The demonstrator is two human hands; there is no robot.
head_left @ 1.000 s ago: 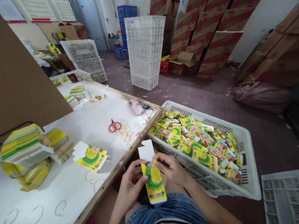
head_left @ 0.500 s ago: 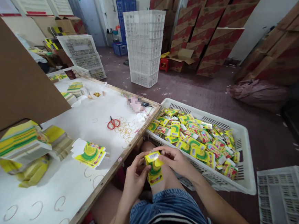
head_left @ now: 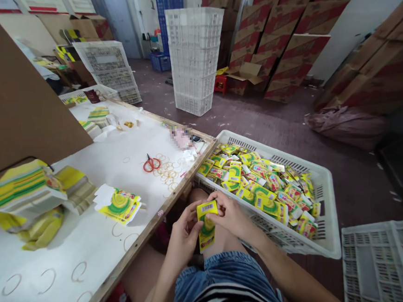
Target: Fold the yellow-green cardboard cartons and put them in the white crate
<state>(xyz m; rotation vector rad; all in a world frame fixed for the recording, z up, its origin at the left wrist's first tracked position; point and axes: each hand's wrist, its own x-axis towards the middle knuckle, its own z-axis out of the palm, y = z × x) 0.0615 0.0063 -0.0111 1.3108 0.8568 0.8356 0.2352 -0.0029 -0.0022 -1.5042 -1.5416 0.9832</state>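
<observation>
A small yellow and green cardboard box [head_left: 207,234] with a barcode at its top end is held between both hands above my lap. My left hand [head_left: 185,230] pinches its left side, thumb on the front. On the upper right, my right hand [head_left: 230,214] grips the barcode end with thumb and fingers. To the right, a white plastic crate [head_left: 325,197] holds a heap of similar small boxes [head_left: 259,176]. Left on the table, a flat carton piece [head_left: 118,205] lies near bundled stacks of cartons [head_left: 26,188].
Red-handled scissors [head_left: 151,163] and many rubber bands [head_left: 168,172] lie on the white table [head_left: 102,261], which has a wooden edge. Stacked white crates [head_left: 196,58] stand on the floor ahead. Another white crate [head_left: 384,262] is at lower right, and cardboard cartons [head_left: 293,36] are piled behind.
The barcode end of the small box now lies closer in line with its front, and my right thumb has shifted onto the front. The view has moved slightly.
</observation>
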